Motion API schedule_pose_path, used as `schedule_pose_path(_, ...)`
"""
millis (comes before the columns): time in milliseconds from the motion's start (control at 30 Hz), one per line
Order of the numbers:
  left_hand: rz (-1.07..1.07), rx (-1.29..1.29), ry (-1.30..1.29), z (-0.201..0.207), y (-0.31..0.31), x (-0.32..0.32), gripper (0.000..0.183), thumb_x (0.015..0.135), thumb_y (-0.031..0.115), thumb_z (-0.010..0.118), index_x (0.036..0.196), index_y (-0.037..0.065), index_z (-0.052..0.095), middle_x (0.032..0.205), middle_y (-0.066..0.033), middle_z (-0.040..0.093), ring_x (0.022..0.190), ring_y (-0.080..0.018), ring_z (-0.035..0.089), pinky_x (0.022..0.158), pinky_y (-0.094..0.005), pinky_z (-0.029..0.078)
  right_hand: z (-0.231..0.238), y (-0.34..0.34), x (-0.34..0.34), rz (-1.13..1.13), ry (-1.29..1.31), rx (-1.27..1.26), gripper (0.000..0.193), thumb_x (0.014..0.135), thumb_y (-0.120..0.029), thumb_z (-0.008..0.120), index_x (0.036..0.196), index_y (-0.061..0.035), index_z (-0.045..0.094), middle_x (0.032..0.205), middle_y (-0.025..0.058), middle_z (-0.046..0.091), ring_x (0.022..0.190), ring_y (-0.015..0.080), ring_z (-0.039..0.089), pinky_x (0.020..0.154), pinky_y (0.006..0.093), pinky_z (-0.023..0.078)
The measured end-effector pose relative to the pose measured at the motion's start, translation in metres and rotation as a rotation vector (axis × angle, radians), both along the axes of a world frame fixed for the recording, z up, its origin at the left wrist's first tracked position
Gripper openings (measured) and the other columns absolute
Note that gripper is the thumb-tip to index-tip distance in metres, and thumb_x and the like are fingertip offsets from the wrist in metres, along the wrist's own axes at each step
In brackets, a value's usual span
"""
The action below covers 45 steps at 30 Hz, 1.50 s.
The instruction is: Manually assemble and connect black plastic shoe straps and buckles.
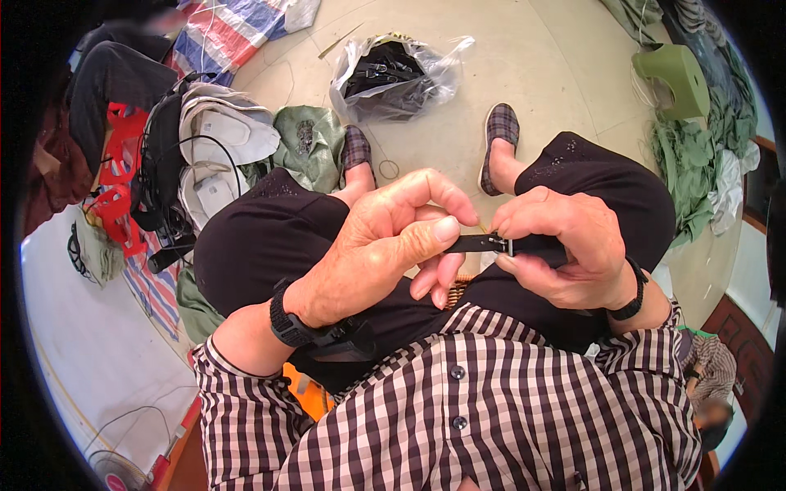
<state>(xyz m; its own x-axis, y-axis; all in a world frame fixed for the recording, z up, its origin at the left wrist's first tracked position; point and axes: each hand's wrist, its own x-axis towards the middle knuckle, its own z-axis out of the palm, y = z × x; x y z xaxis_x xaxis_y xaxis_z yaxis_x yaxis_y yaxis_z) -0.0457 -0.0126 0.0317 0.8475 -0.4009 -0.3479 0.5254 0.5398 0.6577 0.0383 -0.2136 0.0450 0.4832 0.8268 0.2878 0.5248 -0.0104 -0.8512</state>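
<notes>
Between my two hands a narrow black strap (470, 244) is stretched above my lap, with a small metal buckle (505, 245) at its right end. My left hand (393, 237) pinches the strap between thumb and fingers. At the buckle, the thumb and fingers of my right hand (573, 241) are closed on the strap's other end. A thin yellowish strand (483, 229) shows just above the strap by my right fingertips. Part of the strap lies hidden behind my fingers.
On the floor ahead stands a clear plastic bag (442, 69) holding black straps with buckles. White and black bags (221, 131) and a green sack (307, 147) are piled at the left. A green plastic stool (671, 80) and green cloth (696, 180) are at the right.
</notes>
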Motion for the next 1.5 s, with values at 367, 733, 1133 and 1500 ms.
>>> schedule_pose_path(367, -0.097, 0.059, 0.002, -0.002, 0.003, 0.003, 0.018, 0.096, 0.016, 0.044, 0.098, -0.001, 0.050, 0.067, -0.0041, 0.056, 0.052, -0.0068, 0.051, 0.051, -0.0191, 0.045, 0.000, 0.001, -0.002, -0.021, -0.031, -0.049, 0.030, 0.063, 0.004, 0.071, 0.090, -0.0001, 0.056, 0.078, 0.0084, 0.062, 0.067, 0.0220, 0.063, 0.058, 0.0285, 0.047)
schedule_pose_path(733, -0.065, 0.098, 0.003, 0.004, 0.002, 0.001, 0.016, 0.094, 0.015, 0.048, 0.097, 0.000, 0.051, 0.064, -0.0043, 0.057, 0.048, -0.0071, 0.051, 0.045, -0.0180, 0.040, 0.000, -0.004, 0.002, 0.026, 0.109, -0.097, 0.030, 0.064, 0.008, 0.067, 0.091, 0.0022, 0.056, 0.078, 0.0126, 0.063, 0.071, 0.0227, 0.064, 0.063, 0.0277, 0.049)
schedule_pose_path(1133, -0.169, 0.245, -0.075, -0.004, 0.002, -0.003, 0.016, 0.089, 0.016, 0.059, 0.082, 0.002, 0.056, 0.061, -0.0010, 0.055, 0.050, -0.0042, 0.051, 0.045, -0.0161, 0.037, -0.003, 0.003, -0.010, 0.076, -0.015, -0.121, 0.035, 0.061, 0.004, 0.070, 0.092, -0.0013, 0.055, 0.081, 0.0074, 0.061, 0.069, 0.0233, 0.062, 0.068, 0.0334, 0.045)
schedule_pose_path(1500, -0.266, 0.064, 0.103, 0.003, 0.009, 0.003, 0.018, 0.091, 0.018, 0.054, 0.084, 0.002, 0.056, 0.053, 0.0006, 0.049, 0.043, -0.0071, 0.051, 0.037, -0.0164, 0.029, -0.004, 0.004, -0.010, 0.043, 0.075, -0.041, 0.034, 0.063, 0.004, 0.069, 0.095, -0.0007, 0.055, 0.086, 0.0105, 0.063, 0.076, 0.0230, 0.063, 0.069, 0.0292, 0.048)
